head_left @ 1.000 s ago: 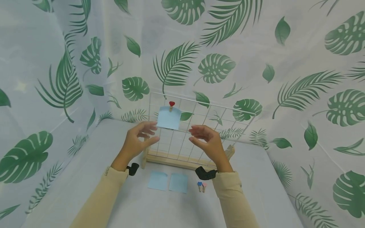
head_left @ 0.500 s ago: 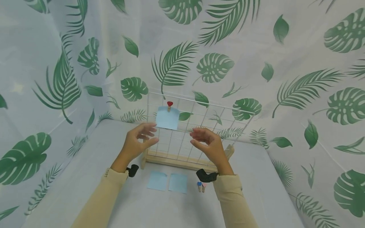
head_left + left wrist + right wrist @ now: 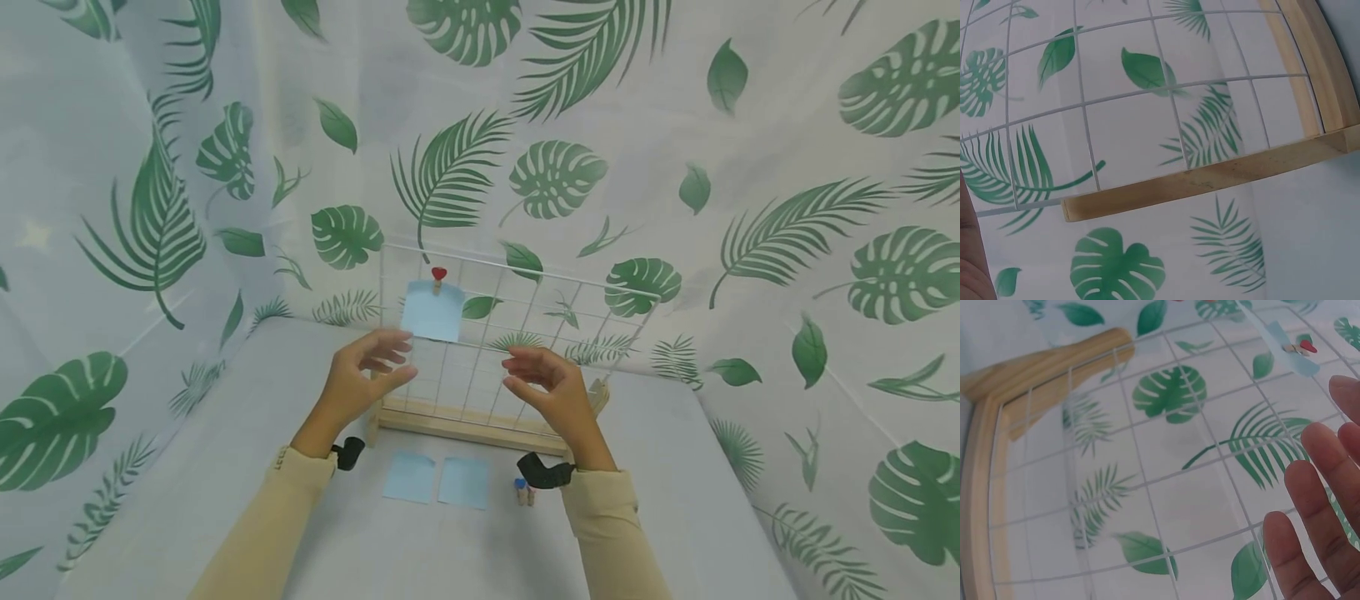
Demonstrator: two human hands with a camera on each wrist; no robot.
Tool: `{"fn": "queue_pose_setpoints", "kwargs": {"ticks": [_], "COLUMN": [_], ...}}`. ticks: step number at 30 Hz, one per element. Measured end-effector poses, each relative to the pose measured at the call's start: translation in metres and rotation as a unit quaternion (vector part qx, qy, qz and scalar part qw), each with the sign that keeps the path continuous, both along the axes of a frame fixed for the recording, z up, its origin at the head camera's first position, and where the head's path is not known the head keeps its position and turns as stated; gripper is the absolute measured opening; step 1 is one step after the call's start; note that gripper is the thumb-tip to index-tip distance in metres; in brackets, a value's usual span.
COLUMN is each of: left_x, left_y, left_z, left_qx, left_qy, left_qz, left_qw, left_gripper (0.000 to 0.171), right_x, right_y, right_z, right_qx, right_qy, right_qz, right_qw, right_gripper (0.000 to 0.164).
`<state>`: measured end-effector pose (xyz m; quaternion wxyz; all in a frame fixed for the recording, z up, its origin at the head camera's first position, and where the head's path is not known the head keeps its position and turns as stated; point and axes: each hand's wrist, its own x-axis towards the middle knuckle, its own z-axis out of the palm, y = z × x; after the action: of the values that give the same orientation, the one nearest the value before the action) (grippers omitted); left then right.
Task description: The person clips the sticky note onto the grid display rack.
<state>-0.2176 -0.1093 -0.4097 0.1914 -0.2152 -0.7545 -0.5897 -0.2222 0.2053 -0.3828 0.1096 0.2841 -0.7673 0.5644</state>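
My left hand (image 3: 362, 371) hovers in front of the wire grid's left part, fingers relaxed and bent, holding nothing. Its index fingertip overlaps the lower left of a blue paper sheet (image 3: 432, 312) in the head view. That sheet hangs on the white wire grid (image 3: 517, 279) from a small wooden clothespin with a red heart (image 3: 438, 275). My right hand (image 3: 551, 385) hovers before the grid's right half, also holding nothing. In the right wrist view its loosely spread fingers (image 3: 1322, 494) show, with the clipped sheet (image 3: 1291, 356) beyond. Only a sliver of the left hand (image 3: 971, 250) shows in the left wrist view.
Two blue paper sheets (image 3: 408, 477) (image 3: 463, 482) lie side by side on the white table (image 3: 420, 558). Right of them lie two small clothespins (image 3: 522, 492), one blue-topped, partly near the right wrist's black camera (image 3: 543, 472). The grid stands in a wooden base (image 3: 465, 427).
The head view has shifted slightly, so the grid and papers sit a little further left. Both hands keep nearly the same pose, the right one slightly lower in view.
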Motion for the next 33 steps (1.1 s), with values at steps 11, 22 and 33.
{"fn": "queue_pose_setpoints", "kwargs": {"ticks": [11, 22, 33], "left_x": [0.003, 0.009, 0.013], "left_y": [0.002, 0.005, 0.009], "left_z": [-0.003, -0.007, -0.015], "left_qx": [-0.012, -0.017, -0.016], "left_qy": [-0.011, -0.018, -0.025], "left_qz": [-0.008, -0.011, -0.012], "left_qw": [0.9998, 0.9996, 0.9995], "left_gripper": [0.045, 0.046, 0.048], "right_x": [0.003, 0.009, 0.022], "right_y": [0.006, 0.014, 0.024], "right_z": [-0.003, -0.008, -0.018], "right_qx": [-0.001, 0.001, 0.006], "right_qy": [0.001, -0.019, -0.042], "right_qz": [0.008, 0.003, -0.013], "right_qw": [1.000, 1.000, 0.999], "right_gripper": [0.035, 0.035, 0.036]}}
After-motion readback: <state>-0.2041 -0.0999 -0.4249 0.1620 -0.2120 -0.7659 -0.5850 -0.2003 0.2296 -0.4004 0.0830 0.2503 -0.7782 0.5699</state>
